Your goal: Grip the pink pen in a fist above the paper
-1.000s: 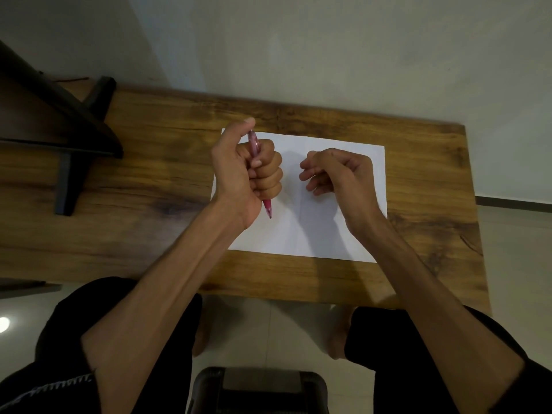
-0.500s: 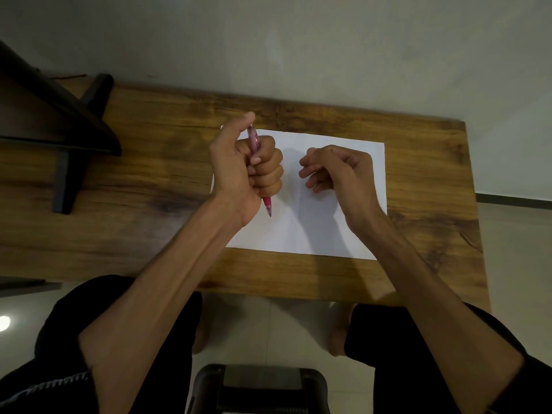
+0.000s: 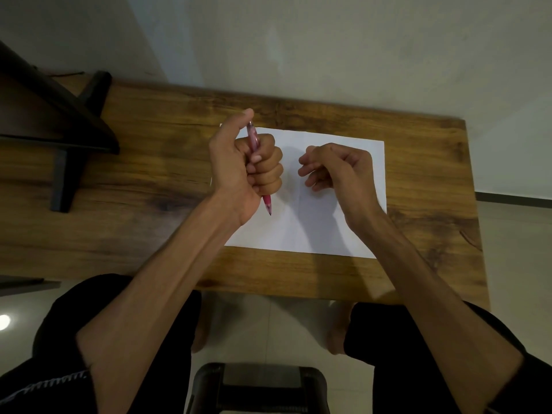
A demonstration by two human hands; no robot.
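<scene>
The left hand (image 3: 248, 168) grips a pink pen (image 3: 254, 141) in a fist, four fingers (image 3: 268, 171) curled round the barrel and the thumb up against its top end, likely so it can press the clicker. The pen stands nearly upright, its tip poking out below the fingers, pointing down at the paper (image 3: 313, 228) and seemingly held just off it. To the right of those fingers the right hand (image 3: 340, 171) hovers over the same sheet, fingers loosely curled, holding nothing. The white sheet lies flat on a wooden tabletop (image 3: 149, 189) with a dark grain. Far left of the fingers stands a black stand (image 3: 68, 162). Beyond is a plain pale wall (image 3: 328, 55); below, a tiled floor (image 3: 268, 324) and a dark stool (image 3: 257, 386).
</scene>
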